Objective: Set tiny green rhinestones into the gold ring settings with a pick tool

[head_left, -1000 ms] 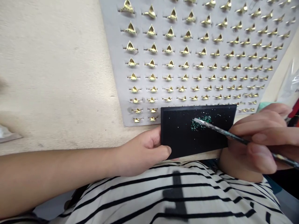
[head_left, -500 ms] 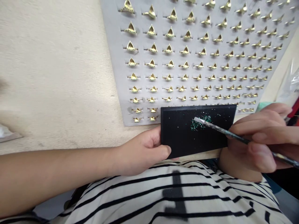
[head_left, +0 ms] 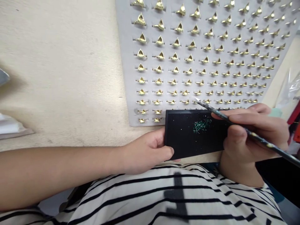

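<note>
My left hand [head_left: 150,151] grips the left edge of a flat black tray [head_left: 182,140], thumb on top. A small patch of tiny green stones [head_left: 201,125] lies on the tray, with a few specks scattered around it. Between the thumb and fingers of my right hand [head_left: 255,134] is a thin dark pencil-like stick [head_left: 217,113] with a pale tip. That tip points at the lower rows of gold rings [head_left: 174,82], just beyond the tray's far edge. Whether it touches a ring or carries a stone I cannot tell.
A pale grey board [head_left: 127,78] holds many gold rings in rows, each with a triangular top. It rests on a light wooden table [head_left: 70,78]. At the left lies a white packet [head_left: 11,126]; at the right are clear plastic [head_left: 294,86] and red items [head_left: 296,120].
My right hand has raised the stick's tip from the green stones to over the ring board. The view has shifted a little; my left hand keeps its hold on the tray.
</note>
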`<state>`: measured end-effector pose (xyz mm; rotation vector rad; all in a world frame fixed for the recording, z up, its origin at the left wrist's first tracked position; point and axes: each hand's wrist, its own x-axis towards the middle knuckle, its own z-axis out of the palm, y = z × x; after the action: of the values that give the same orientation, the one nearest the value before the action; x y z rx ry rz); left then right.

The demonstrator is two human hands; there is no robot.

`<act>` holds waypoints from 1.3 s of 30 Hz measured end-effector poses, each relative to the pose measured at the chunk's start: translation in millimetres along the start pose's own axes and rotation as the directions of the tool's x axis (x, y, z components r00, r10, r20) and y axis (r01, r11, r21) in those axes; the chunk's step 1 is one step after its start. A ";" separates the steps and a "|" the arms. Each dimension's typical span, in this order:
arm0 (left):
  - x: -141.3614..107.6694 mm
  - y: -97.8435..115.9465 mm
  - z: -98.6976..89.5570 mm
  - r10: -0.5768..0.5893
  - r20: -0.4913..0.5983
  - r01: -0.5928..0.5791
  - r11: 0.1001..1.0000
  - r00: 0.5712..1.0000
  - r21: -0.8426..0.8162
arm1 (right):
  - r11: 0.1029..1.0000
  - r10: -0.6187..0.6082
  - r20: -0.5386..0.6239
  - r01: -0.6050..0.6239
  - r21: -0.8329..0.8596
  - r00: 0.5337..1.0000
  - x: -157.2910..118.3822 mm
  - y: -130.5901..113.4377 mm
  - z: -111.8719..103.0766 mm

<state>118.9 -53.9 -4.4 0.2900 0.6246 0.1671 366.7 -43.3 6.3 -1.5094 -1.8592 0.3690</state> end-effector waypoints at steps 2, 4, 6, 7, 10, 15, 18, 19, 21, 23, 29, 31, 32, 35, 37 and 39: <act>0.5 1.3 1.2 -0.024 -0.018 0.024 0.999 1.000 -0.027 | 0.995 -0.097 -0.115 0.099 0.009 0.989 -0.4 2.8 7.7; 1.3 2.4 1.9 -0.043 -0.031 0.043 0.999 0.999 -0.025 | 0.990 -0.134 -0.146 0.140 0.031 0.980 0.2 5.0 12.5; 1.8 3.1 1.9 -0.049 -0.036 0.049 0.999 0.998 -0.015 | 0.990 -0.128 -0.120 0.135 0.049 0.984 1.3 6.3 14.0; 2.0 3.1 1.7 -0.048 -0.035 0.047 0.999 0.998 -0.013 | 0.991 -0.121 -0.115 0.127 0.051 0.986 1.8 6.6 14.0; 2.1 2.9 0.8 -0.028 -0.019 0.028 1.000 0.999 -0.011 | 0.991 -0.116 -0.109 0.123 0.054 0.987 2.8 6.1 13.4; 1.3 4.1 2.5 -0.004 -0.018 0.003 1.000 1.000 -0.023 | 0.995 -0.066 -0.099 0.072 0.066 0.993 2.5 2.8 13.2; 1.2 4.8 3.6 -0.017 -0.016 0.016 0.999 1.000 -0.046 | 0.997 -0.067 -0.101 0.071 0.042 0.993 2.4 2.4 12.8; 1.3 4.8 3.6 -0.016 -0.012 0.016 0.999 1.000 -0.046 | 0.997 -0.066 -0.102 0.070 0.037 0.993 2.4 2.8 12.7; 1.9 4.3 3.2 -0.008 -0.004 0.008 0.999 1.000 -0.041 | 0.997 -0.065 -0.106 0.068 0.032 0.992 2.3 4.0 13.1; 2.4 3.6 2.5 0.000 0.000 0.000 0.999 1.000 -0.036 | 0.997 -0.069 -0.127 0.072 0.025 0.990 2.4 5.5 14.1; 1.8 2.4 1.3 0.010 -0.005 -0.010 1.000 1.000 -0.019 | 0.991 -0.111 -0.148 0.122 0.062 0.983 2.4 6.3 15.5; 1.2 2.4 1.4 0.011 0.000 -0.011 0.999 1.000 -0.032 | 0.993 -0.099 -0.122 0.106 0.052 0.988 2.1 5.2 14.7; 0.9 2.3 1.4 0.012 0.003 -0.012 0.999 1.000 -0.034 | 0.995 -0.085 -0.103 0.090 0.043 0.991 1.9 4.8 14.4; 0.7 1.5 1.2 0.011 0.010 -0.010 0.999 1.000 -0.031 | 0.997 -0.072 -0.099 0.074 0.021 0.993 2.1 4.7 14.3; 1.0 0.8 1.2 0.009 0.014 -0.009 1.000 1.000 -0.030 | 0.994 -0.098 -0.113 0.103 0.041 0.989 2.6 5.6 15.2; 1.6 0.5 1.5 0.018 0.017 -0.018 0.999 1.000 -0.035 | 0.990 -0.116 -0.108 0.124 0.072 0.987 3.2 6.2 16.1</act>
<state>121.0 -53.4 -3.9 0.2630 0.6017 0.1923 360.2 -35.2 -7.9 -1.3324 -1.8222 0.2976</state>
